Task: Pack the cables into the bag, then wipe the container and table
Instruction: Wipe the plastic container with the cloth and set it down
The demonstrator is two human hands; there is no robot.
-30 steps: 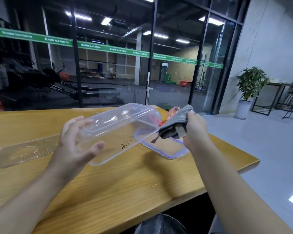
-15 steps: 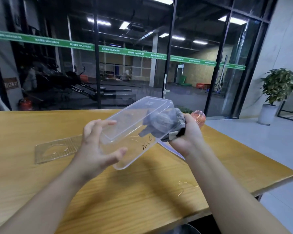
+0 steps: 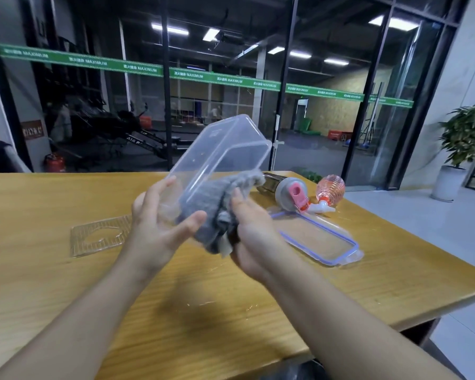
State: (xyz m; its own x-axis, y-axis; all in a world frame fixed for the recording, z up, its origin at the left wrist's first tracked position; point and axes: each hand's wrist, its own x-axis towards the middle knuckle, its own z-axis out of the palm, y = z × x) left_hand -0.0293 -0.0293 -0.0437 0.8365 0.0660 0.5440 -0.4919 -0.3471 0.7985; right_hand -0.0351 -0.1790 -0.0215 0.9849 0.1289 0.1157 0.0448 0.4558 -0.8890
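While I hold both items above the table [image 3: 66, 283]:
Right hand [image 3: 254, 237]: grips grey cloth [image 3: 217, 204], pushed into the container mouth.
Left hand [image 3: 159, 229]: fingers curled around container [image 3: 222, 152].
Container axis: runs away up-right; open end nearest me.

The left hand [image 3: 159, 229] gripped a clear container [image 3: 220, 160], tilted above the wooden table [image 3: 231, 311]. The right hand [image 3: 254, 237] pressed a gray cloth [image 3: 217, 204] into the container's near, open end. To the right, a blue-rimmed lid [image 3: 321, 242] lay flat on the table, with a bottle [image 3: 283, 189] and a pink sprayer [image 3: 329, 187] on their sides beyond it. A clear plastic tray [image 3: 99, 237] lay to the left.
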